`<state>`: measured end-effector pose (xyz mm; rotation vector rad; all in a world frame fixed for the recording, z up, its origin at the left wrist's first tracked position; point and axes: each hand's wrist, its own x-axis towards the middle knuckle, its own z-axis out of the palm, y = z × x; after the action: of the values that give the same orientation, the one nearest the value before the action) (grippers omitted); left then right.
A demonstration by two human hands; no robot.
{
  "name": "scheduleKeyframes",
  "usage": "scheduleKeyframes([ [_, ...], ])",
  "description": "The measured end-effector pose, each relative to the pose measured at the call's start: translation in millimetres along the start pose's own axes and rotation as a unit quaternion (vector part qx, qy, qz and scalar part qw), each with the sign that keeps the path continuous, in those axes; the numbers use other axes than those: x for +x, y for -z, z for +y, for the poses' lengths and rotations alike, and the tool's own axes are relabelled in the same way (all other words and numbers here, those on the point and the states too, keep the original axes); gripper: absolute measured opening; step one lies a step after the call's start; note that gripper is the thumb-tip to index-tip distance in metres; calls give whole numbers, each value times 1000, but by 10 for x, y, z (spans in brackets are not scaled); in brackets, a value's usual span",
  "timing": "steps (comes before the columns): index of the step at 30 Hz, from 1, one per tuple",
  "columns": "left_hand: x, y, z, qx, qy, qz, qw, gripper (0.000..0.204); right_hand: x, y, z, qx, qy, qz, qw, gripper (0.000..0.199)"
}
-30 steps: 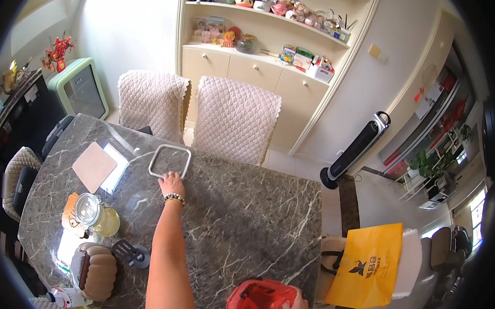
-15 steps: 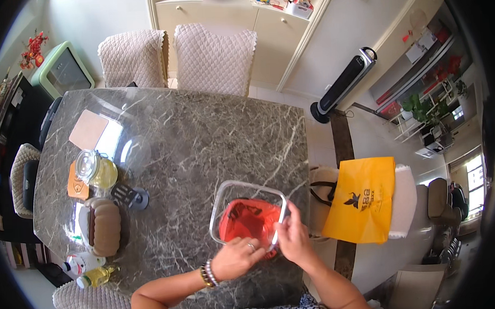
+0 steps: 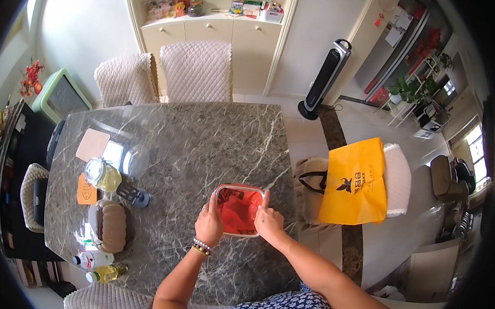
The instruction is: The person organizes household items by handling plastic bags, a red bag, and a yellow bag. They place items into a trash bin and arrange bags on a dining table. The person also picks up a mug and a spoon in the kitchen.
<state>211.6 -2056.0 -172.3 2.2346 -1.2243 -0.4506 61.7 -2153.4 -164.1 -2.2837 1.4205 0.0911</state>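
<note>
A clear rectangular container (image 3: 243, 236) stands on the marble table near its right edge. A thin red plastic bag (image 3: 237, 208) lines its inside, and red also shows along the rim. My left hand (image 3: 209, 225) holds the container's left side, with the index finger stretched along the wall. On the opposite side my right hand (image 3: 269, 221) grips the right wall, its index finger pointing up along the rim. What my other fingers do under the rim is partly hidden.
Left on the marble table (image 3: 203, 145) stand a clip-top glass jar (image 3: 109, 180), a black spatula (image 3: 129, 193) on a holder, a beige ribbed container (image 3: 113, 226) and an oil bottle (image 3: 106, 273). A yellow bag (image 3: 353, 183) rests on a chair at the right.
The red bag has spread up to the container's rim. My left hand has moved from the near right corner to the left side; my right hand stays on the right side.
</note>
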Motion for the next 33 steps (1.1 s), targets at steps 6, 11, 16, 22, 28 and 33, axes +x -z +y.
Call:
scheduleKeyframes([
  [6,4,-234,-141,52,-53,38,997,52,27,-86,22,-69,-4,62,996,67],
  [11,20,-224,-154,77,-37,24,996,56,71,-156,48,3,25,86,996,64],
  [16,58,-168,-189,45,-60,104,992,56,-93,180,608,217,-5,14,976,65],
  [22,-294,102,308,-131,-28,182,974,53,-828,348,3490,347,-386,127,845,53],
  [28,-710,-269,1584,-99,-202,189,956,44,-1214,635,5370,683,-555,205,428,69],
  [33,-884,-1328,2235,-298,-53,28,953,58,-587,455,5770,741,-424,284,436,32],
])
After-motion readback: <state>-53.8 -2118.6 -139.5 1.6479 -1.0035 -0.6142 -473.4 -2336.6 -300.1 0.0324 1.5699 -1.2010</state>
